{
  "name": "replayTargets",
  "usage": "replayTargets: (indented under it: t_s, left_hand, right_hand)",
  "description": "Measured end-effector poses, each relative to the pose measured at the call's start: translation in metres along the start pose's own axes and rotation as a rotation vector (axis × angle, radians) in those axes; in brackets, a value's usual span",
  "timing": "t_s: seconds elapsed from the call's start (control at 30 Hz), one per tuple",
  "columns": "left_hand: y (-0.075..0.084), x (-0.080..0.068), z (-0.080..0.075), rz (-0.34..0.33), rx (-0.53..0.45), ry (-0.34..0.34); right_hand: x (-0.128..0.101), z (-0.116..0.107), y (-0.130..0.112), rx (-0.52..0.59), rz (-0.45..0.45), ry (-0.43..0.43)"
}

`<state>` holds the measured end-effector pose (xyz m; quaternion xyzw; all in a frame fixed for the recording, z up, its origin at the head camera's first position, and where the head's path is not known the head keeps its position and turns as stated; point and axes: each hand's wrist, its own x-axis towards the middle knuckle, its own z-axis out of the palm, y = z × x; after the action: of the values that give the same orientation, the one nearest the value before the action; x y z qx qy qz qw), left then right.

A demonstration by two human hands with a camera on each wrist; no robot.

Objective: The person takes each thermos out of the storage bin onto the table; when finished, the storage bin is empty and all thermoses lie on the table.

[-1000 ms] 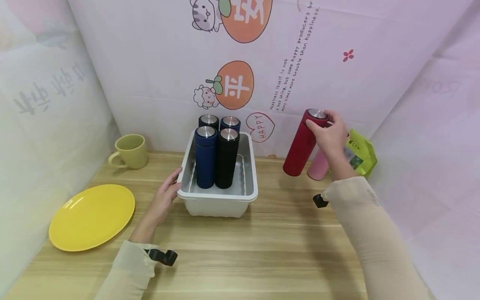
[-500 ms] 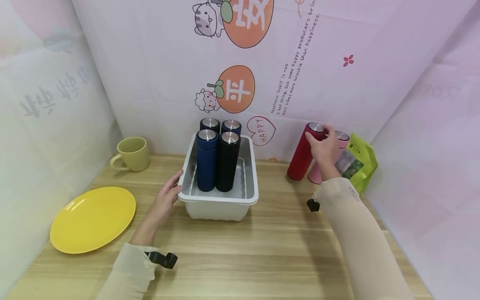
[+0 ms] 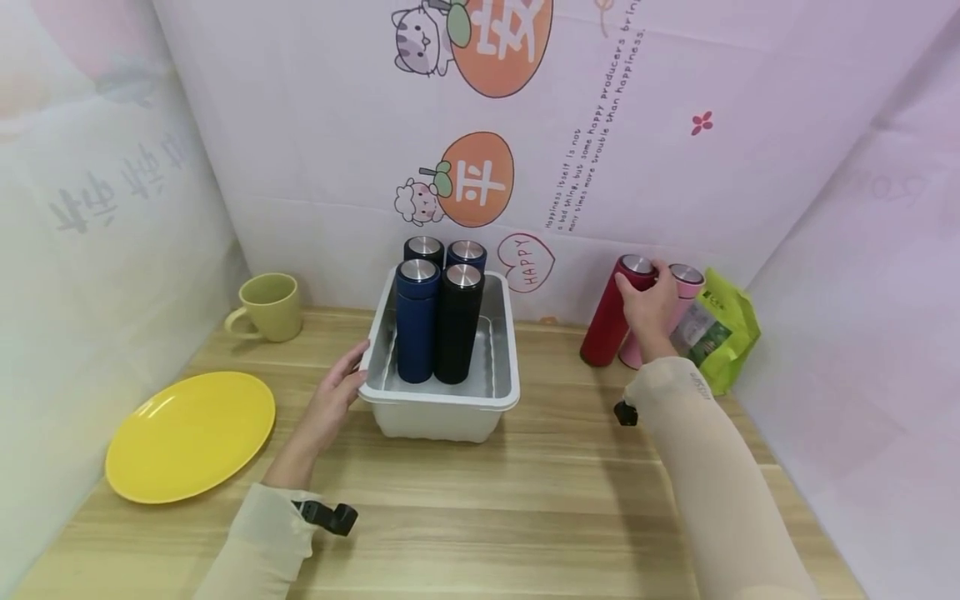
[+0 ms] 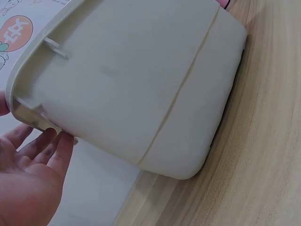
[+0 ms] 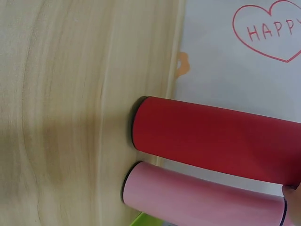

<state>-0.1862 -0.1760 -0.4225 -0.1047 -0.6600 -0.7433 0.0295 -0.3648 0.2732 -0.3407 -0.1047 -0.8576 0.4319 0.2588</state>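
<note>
Gripping the red flask (image 3: 609,321), right hand (image 3: 651,304); left hand (image 3: 330,400) touches bin (image 3: 438,408).

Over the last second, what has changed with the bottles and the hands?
The right hand has brought the red bottle down from a raised, tilted hold to stand on the table beside the pink bottle, its grip still near the cap. The left hand still rests against the white bin; the four bottles inside, the plate and the mug stayed put.
</note>
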Motion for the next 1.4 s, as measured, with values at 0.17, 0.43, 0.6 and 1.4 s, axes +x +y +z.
replayTargets:
  t_s: [0.17, 0.43, 0.6, 1.4]
  left_hand:
    - [-0.003, -0.001, 0.000, -0.018, 0.017, 0.001]
    - [-0.004, 0.003, 0.003, -0.018, 0.020, 0.011]
    - [-0.002, 0.006, 0.004, -0.013, 0.020, 0.009]
    - [0.000, 0.003, -0.002, -0.031, 0.068, 0.026]
  right_hand:
    - [-0.001, 0.002, 0.007, -0.001, -0.007, 0.010]
    - [0.003, -0.004, 0.012, -0.019, 0.001, 0.043]
    - [0.005, -0.008, 0.010, -0.019, 0.019, 0.018]
    - [0.007, -0.018, -0.034, -0.025, -0.057, -0.049]
